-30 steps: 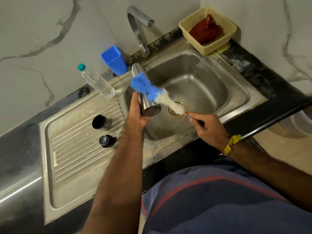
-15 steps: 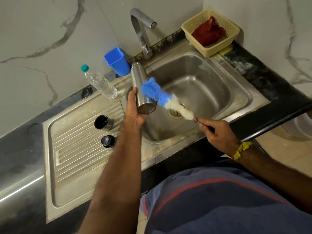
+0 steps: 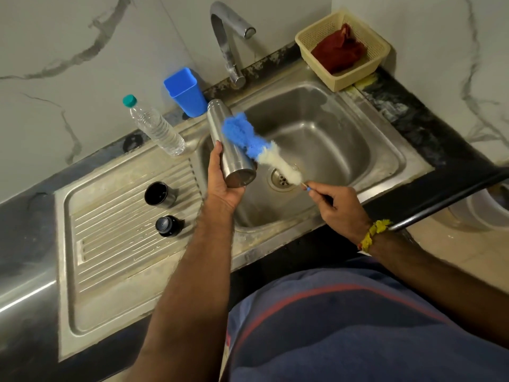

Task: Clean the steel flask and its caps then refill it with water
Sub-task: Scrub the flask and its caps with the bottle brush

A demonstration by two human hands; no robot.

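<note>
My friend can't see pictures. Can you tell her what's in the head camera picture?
A person's left hand holds a steel flask over a metal sink, while the right hand rubs a blue-and-white fluffy brush along its outside. Two dark flask caps sit on the draining board, near a plastic water bottle and a blue cup.

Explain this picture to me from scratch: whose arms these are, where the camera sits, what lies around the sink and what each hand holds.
There is no machine here. A person wears a camera on the head, looking down at their own arms over a kitchen sink. The left hand grips a steel flask, tilted over the basin. The right hand pinches the thin handle of a blue and white bottle brush, whose head lies against the flask's outside. On the draining board stand two dark caps, apart. Behind are a water bottle, a blue cup and a basket holding a red cloth.
</note>
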